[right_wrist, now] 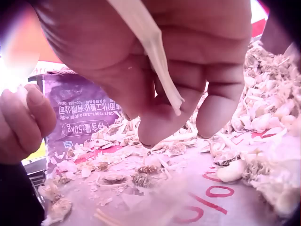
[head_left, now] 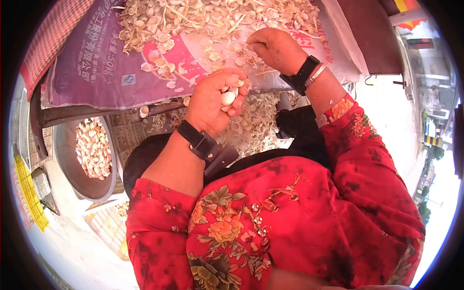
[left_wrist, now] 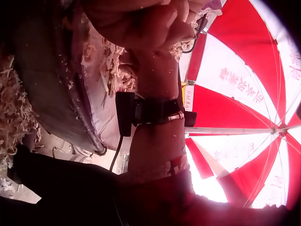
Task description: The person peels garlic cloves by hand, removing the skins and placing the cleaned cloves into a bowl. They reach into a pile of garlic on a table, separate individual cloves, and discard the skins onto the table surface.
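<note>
In the head view my left hand (head_left: 212, 99) has its fingers curled round several garlic cloves (head_left: 228, 98), close above the near edge of the table. Those cloves also show pale at the left of the right wrist view. My right hand (head_left: 279, 48) reaches over the printed sack, at the near side of a heap of garlic cloves and skins (head_left: 217, 19). Seen from its wrist, the fingers (right_wrist: 216, 110) hang loosely bent, tips down toward loose skins. A dry garlic stalk (right_wrist: 153, 49) crosses in front of the palm, its lower end free.
A purple printed sack (head_left: 92, 63) covers the table. Below on the left stands a grey basin (head_left: 60, 159) containing garlic cloves (head_left: 94, 150), near a shallow basket (head_left: 104, 224). Shed skins (head_left: 251, 123) lie beneath the table edge. A red and white umbrella (left_wrist: 235, 47) spreads overhead.
</note>
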`<state>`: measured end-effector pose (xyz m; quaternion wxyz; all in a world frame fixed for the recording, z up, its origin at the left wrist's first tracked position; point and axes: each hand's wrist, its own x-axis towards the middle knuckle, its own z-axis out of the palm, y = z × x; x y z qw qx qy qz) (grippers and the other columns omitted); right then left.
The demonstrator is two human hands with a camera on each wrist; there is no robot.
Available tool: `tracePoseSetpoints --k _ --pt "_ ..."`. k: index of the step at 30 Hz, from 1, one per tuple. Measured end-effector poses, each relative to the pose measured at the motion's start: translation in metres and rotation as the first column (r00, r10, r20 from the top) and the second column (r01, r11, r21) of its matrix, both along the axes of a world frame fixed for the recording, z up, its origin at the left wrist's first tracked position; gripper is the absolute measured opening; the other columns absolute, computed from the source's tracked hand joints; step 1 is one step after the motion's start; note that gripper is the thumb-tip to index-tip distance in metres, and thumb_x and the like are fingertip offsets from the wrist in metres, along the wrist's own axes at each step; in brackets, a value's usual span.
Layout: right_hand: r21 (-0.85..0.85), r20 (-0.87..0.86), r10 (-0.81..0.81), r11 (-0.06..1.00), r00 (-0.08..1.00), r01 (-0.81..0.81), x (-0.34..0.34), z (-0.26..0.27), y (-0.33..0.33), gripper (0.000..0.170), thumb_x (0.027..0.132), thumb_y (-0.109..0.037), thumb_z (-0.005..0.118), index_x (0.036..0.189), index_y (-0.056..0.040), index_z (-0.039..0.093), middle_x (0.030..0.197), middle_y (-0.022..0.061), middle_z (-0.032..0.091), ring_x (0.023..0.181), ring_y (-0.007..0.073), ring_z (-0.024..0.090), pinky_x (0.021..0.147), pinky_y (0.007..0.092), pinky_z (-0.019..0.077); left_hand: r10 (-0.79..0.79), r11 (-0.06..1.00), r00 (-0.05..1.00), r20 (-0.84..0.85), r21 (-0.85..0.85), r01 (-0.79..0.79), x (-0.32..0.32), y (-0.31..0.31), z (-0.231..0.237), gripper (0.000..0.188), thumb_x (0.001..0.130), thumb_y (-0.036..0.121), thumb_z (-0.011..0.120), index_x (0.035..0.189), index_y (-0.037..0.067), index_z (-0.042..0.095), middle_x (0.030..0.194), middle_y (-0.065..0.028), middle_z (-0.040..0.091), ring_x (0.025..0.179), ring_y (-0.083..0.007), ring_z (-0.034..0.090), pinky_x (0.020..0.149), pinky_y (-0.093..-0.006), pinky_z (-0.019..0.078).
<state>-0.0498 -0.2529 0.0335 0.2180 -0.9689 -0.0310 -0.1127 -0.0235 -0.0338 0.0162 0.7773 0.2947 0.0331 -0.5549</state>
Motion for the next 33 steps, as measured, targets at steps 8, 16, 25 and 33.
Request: tracePoseSetpoints --k 8,16,25,33 --pt "-0.112 -0.396 -0.098 0.992 0.913 0.058 0.042 -0.023 0.01 0.018 0.076 -0.01 0.06 0.093 -0.004 0.062 0.078 0.0161 0.064 0.077 0.0332 0.062 0.07 0.0389 0.0489 0.06 0.998 0.997 0.048 -0.007 -0.059 0.002 0.003 0.0 0.012 0.084 0.014 0.055 0.089 0.004 0.057 0.081 -0.0129 0.063 0.051 -0.0138 0.052 0.04 -0.0252 0.0383" --pt "0.526 -0.489 -0.138 0.741 0.861 0.417 0.016 -0.017 -0.01 0.018 0.086 -0.015 0.063 0.099 -0.0032 0.06 0.07 0.005 0.061 0.061 0.0106 0.06 0.058 0.0238 0.0508 0.069 0.997 0.993 0.097 0.038 -0.073 0.001 0.003 -0.001 0.011 0.086 0.012 0.055 0.094 0.003 0.054 0.081 -0.012 0.062 0.049 -0.0129 0.051 0.04 -0.0234 0.038" --pt "0.884 -0.431 0.125 0.259 0.894 0.39 -0.021 0.005 -0.006 0.023 0.087 -0.02 0.065 0.1 -0.0014 0.06 0.071 0.0051 0.063 0.06 0.013 0.063 0.055 0.0251 0.0516 0.078 0.994 0.993 0.089 0.071 -0.084 -0.004 -0.006 -0.002 0.014 0.085 0.013 0.058 0.094 0.003 0.053 0.081 -0.0127 0.061 0.049 -0.0133 0.051 0.04 -0.0223 0.0373" --pt "0.88 -0.422 0.211 0.33 0.882 0.342 -0.044 0.028 0.011 0.018 0.087 -0.017 0.064 0.096 -0.0018 0.063 0.077 0.0036 0.064 0.056 0.0122 0.06 0.052 0.0228 0.0453 0.021 0.998 0.991 0.134 0.055 -0.028 -0.008 0.007 -0.009 0.016 0.088 0.02 0.056 0.091 0.004 0.056 0.082 -0.0119 0.061 0.056 -0.0143 0.055 0.039 -0.0221 0.0367"
